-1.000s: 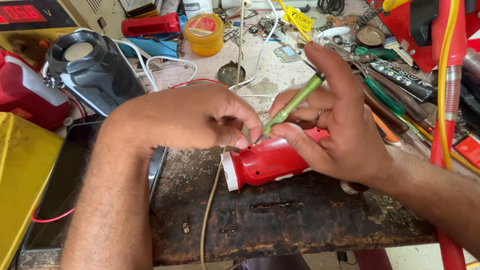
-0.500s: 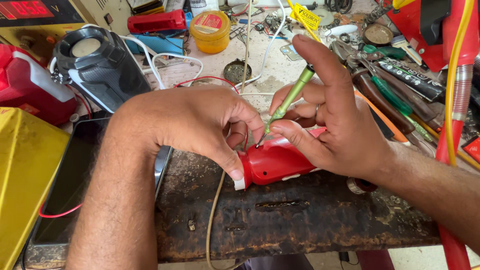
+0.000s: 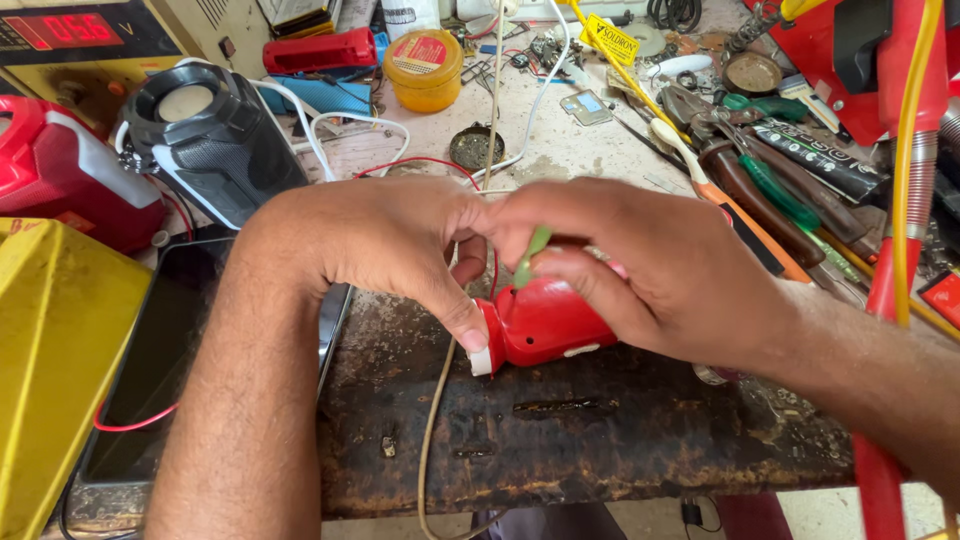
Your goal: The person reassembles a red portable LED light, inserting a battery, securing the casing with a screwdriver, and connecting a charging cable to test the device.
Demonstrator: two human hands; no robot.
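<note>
A small red plastic torch [image 3: 545,322] with a white front rim lies on its side on a worn, dark wooden block [image 3: 600,430]. My left hand [image 3: 385,245] grips its front end, thumb pressed on the white rim. My right hand [image 3: 650,265] covers the torch's rear and pinches a thin green-handled tool [image 3: 531,256], whose tip points down at the top of the torch. The tool's tip and most of the torch body are hidden under my fingers.
A black speaker [image 3: 205,135], a red case [image 3: 60,180] and a yellow box [image 3: 55,370] sit at left, a phone [image 3: 160,370] beside the block. A yellow jar [image 3: 423,68], screwdrivers [image 3: 770,190], wires and small parts crowd the bench behind. A red stand [image 3: 885,300] rises at right.
My right hand has lowered and closed over the torch, tilting the green tool from a long slant to nearly upright. The view moved closer.
</note>
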